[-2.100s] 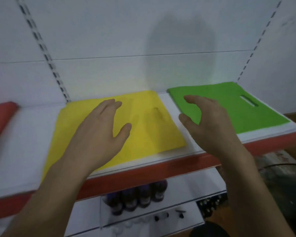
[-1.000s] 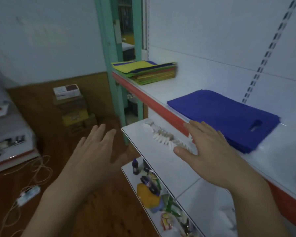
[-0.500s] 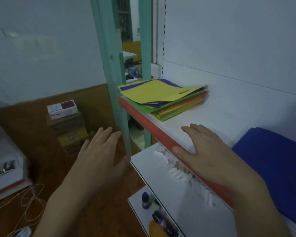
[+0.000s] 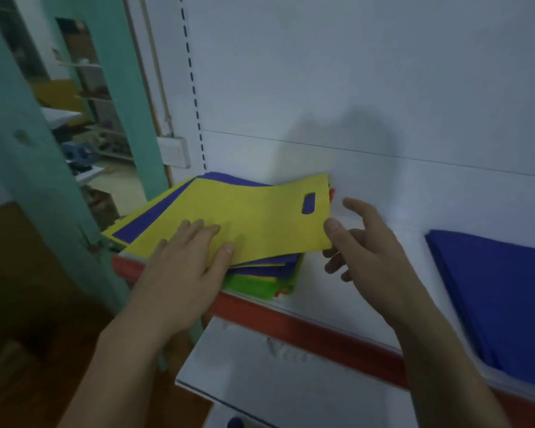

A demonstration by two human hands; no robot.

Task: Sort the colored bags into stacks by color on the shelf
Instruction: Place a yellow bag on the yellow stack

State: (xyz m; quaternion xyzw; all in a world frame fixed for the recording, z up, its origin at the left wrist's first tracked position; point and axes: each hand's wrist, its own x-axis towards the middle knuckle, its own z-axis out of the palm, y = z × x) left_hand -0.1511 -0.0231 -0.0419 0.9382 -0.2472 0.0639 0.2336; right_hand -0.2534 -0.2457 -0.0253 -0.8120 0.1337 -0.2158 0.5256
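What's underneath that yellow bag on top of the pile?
Under the yellow bag lie blue bags, then a green bag and a sliver of a red bag. How many there are is hidden beneath it.
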